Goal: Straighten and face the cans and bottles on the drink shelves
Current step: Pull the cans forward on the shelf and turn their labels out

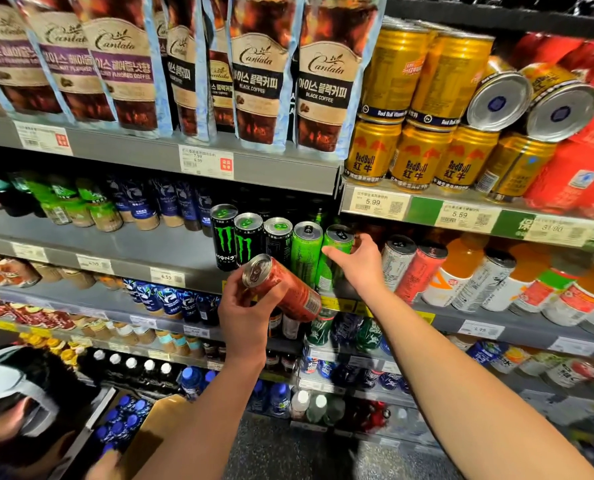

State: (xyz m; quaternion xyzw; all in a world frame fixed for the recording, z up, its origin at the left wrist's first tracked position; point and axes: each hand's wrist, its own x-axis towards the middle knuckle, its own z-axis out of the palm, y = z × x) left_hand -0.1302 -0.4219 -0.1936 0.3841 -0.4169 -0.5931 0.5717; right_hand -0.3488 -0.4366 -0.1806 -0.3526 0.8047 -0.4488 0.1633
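My left hand (pixel 245 311) grips a tall red can (pixel 285 289), tilted with its top toward me, in front of the middle shelf. My right hand (pixel 361 263) wraps around a bright green can (pixel 333 258) standing at the right end of a row of energy drink cans. That row holds two black cans with green logos (pixel 234 237), a third black can (pixel 278 237) and another green can (pixel 306 251). To the right stand a white can (pixel 397 261) and a red can (pixel 422 268).
Gold cans (pixel 423 157) are stacked on the upper right shelf, two of them lying on their sides (pixel 531 98). Coffee pouches (pixel 264 81) hang above. Orange bottles (pixel 461 271) stand at right. Another person (pixel 21 403) crouches at the lower left beside blue-capped bottles (pixel 125 414).
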